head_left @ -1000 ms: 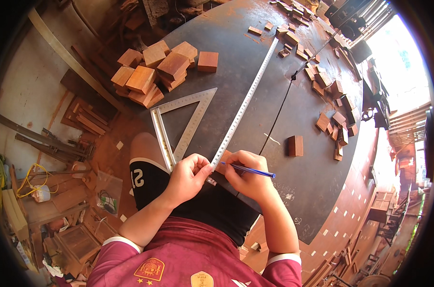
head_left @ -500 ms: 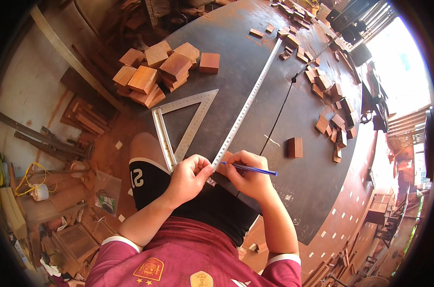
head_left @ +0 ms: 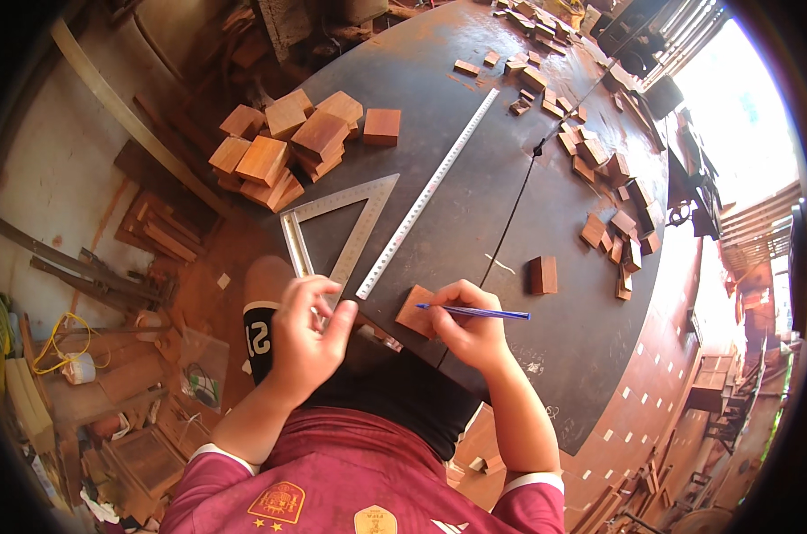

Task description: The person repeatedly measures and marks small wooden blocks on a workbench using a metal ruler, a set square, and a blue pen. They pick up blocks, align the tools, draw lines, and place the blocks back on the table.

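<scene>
My right hand (head_left: 471, 340) holds a blue pen (head_left: 483, 312), its tip on a small flat wooden block (head_left: 413, 311) at the near edge of the dark round table (head_left: 510, 178). My left hand (head_left: 307, 336) is to the left of the block, fingers loosely bent over the near corner of a metal triangle square (head_left: 357, 224); it grips nothing that I can see. A long steel ruler (head_left: 426, 196) lies diagonally on the table, its near end between the two hands.
A pile of wooden blocks (head_left: 287, 147) sits at the table's far left. One block (head_left: 543, 274) stands right of my pen, with several more scattered (head_left: 612, 231) along the right and far side. Timber offcuts and clutter cover the floor on the left.
My left hand has come off the block and ruler end and moved left onto the triangle's corner, uncovering the block. The pen hand has stayed in place.
</scene>
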Demonstrator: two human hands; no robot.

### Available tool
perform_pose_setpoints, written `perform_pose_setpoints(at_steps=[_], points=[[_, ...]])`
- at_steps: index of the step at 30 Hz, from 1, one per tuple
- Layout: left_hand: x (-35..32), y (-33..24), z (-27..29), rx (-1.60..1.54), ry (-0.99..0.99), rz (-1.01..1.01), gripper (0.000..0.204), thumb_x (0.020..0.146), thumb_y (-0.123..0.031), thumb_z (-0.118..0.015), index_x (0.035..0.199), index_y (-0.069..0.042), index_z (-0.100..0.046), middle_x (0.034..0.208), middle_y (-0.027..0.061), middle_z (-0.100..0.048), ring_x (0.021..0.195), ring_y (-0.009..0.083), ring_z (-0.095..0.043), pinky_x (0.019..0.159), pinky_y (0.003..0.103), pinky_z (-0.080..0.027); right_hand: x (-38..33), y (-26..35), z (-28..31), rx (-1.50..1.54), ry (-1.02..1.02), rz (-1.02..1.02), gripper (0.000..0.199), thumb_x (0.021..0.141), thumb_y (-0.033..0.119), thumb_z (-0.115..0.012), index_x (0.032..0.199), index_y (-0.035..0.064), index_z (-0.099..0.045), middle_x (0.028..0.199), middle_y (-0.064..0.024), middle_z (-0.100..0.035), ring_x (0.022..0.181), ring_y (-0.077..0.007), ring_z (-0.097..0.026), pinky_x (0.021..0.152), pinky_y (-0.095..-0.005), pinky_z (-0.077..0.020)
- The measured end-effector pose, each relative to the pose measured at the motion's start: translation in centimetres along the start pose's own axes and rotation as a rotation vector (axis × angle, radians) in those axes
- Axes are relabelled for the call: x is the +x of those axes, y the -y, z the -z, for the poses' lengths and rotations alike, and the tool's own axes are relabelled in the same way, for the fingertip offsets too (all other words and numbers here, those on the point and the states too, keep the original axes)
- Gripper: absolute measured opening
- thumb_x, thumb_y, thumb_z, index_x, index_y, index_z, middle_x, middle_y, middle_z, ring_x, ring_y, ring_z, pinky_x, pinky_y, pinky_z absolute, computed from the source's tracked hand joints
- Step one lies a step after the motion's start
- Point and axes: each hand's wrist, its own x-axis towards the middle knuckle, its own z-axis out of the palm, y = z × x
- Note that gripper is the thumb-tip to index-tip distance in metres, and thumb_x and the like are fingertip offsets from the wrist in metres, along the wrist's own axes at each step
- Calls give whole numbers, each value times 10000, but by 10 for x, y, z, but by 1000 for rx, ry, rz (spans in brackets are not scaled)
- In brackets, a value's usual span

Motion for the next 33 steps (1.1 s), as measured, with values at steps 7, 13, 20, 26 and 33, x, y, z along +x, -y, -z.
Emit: perform_pose_setpoints(at_steps=[7,13,20,26,33], points=[[1,81,31,-122,-130,283,271,981,-173,-730,1152,7,-622,1010,39,-650,755,72,-552,674,233,-476,7,-6,4,-1,-291,99,34,915,-4,-687,918,-11,-654,766,-7,-673,693,-36,-583,612,-223,-471],[14,103,27,-639,264,748,306,1055,-380,-626,1092,-78,-657,869,-36,-636,698,46,-532,627,222,-411,6,-1,3,-198,-279,220,71,962,62,-698,979,-2,-672,752,-74,-701,678,-96,-651,627,-261,-519],[14,95,31,-536,284,710,270,1048,-345,-635,1000,-82,-672,805,-39,-616,682,46,-522,623,223,-402,0,12,20,-515,-156,311,318,924,220,-776,1145,17,-672,980,-154,-727,891,-307,-726,794,-365,-572],[8,103,35,-481,249,662,246,1042,-328,-647,1007,-84,-662,822,-38,-619,685,44,-529,621,216,-411,-3,25,12,-802,71,400,735,722,404,-913,1285,41,-612,1131,-178,-675,1006,-372,-675,891,-446,-554],[22,95,25,-708,213,746,193,1029,-255,-669,1066,-68,-641,869,-2,-672,712,84,-645,625,245,-505,-12,24,-9,-793,-129,142,853,629,443,-963,1293,42,-609,1054,-152,-650,921,-330,-681,826,-428,-573]])
